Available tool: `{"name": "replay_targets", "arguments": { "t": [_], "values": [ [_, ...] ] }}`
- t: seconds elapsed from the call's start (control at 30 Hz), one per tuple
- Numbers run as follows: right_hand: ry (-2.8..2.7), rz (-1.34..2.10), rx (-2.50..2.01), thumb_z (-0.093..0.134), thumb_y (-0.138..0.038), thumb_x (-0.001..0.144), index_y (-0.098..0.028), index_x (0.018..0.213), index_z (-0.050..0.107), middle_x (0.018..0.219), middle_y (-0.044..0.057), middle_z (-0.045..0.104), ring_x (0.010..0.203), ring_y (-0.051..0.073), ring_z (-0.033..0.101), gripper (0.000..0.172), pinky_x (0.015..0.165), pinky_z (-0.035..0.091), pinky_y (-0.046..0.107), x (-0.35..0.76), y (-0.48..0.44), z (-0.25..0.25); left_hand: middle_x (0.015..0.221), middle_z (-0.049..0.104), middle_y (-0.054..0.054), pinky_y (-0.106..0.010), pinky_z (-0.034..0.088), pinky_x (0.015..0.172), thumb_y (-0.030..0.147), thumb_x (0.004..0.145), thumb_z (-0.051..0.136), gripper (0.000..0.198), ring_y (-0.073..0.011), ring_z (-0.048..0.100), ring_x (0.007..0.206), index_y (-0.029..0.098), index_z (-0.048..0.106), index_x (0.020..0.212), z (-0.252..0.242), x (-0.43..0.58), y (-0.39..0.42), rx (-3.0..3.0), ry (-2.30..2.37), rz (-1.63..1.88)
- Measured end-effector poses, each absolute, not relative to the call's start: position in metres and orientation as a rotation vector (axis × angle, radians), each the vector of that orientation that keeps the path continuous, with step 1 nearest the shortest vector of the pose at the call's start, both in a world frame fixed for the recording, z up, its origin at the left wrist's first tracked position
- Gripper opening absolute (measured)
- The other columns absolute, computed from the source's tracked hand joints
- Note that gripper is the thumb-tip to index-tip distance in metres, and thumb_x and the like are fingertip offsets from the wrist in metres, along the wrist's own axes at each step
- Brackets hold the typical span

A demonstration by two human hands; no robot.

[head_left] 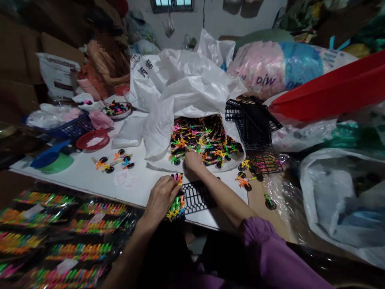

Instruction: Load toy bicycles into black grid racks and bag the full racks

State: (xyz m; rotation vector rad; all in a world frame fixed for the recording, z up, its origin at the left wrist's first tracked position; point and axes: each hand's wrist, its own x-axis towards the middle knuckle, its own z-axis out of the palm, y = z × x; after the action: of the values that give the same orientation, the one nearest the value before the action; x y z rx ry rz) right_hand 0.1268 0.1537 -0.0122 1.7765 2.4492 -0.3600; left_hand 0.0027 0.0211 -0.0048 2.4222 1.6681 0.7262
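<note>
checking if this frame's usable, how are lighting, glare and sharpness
Head view: dim overall; head view: glints on the plastic film, sheen on the white sack; head view: wide-angle stretching toward the edges, packs at lower left soft, left hand and right hand fairly clear.

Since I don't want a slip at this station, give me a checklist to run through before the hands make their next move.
1. Left hand steadying the loaded end of the black plastic rack: ok, it rests on the racked toy bicycles.
2. Free slots in that rack: ok, bare grid shows right of the racked ones.
3. White sack open for reaching: ok, its mouth faces the person, with toy bicycles showing inside.
4. Right hand gripping a piece: cannot tell, its fingertips are hidden at the sack's mouth.
5. Tabletop free of stray pieces: not ok, loose toy bicycles lie on the left.
</note>
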Motion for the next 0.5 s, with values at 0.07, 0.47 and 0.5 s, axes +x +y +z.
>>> {"name": "replay_targets", "arguments": {
  "t": [0.07, 0.47, 0.5],
  "values": [
    [2.478, -0.368, 1.747, 0.036, -0.013, 0.087, -0.010, 0.106, 0.059, 0.106, 0.018, 0.059, 0.100, 0.024, 0.057, 0.030, 0.080, 0.043, 0.032, 0.132, 0.147, -0.017, 0.078, 0.057, -0.004, -0.031, 0.046, 0.074, 0.028, 0.088, 0.047, 0.019, -0.0177, 0.054, 0.080, 0.017, 0.061, 0.082, -0.009, 0.002, 0.021, 2.420, 1.647, 0.786],
    [2.774, -0.370, 1.896, 0.039, -0.032, 0.093, -0.018, 0.096, 0.059, 0.094, 0.008, 0.059, 0.088, 0.017, 0.055, 0.025, 0.073, 0.039, 0.026, 0.201, 0.074, -0.031, 0.079, 0.060, -0.003, -0.029, 0.046, 0.073, 0.030, 0.088, 0.047, 0.020, -0.0160, 0.055, 0.079, 0.017, 0.062, 0.084, -0.007, -0.003, 0.018, 2.470, 1.536, 0.851],
    [2.710, -0.357, 1.972, 0.041, -0.036, 0.091, -0.017, 0.095, 0.060, 0.093, 0.010, 0.060, 0.088, 0.018, 0.056, 0.027, 0.073, 0.039, 0.026, 0.196, 0.074, -0.031, 0.079, 0.060, -0.004, -0.030, 0.046, 0.074, 0.030, 0.088, 0.047, 0.020, -0.0163, 0.055, 0.079, 0.017, 0.062, 0.085, -0.006, -0.002, 0.018, 2.479, 1.540, 0.840]
  ]
}}
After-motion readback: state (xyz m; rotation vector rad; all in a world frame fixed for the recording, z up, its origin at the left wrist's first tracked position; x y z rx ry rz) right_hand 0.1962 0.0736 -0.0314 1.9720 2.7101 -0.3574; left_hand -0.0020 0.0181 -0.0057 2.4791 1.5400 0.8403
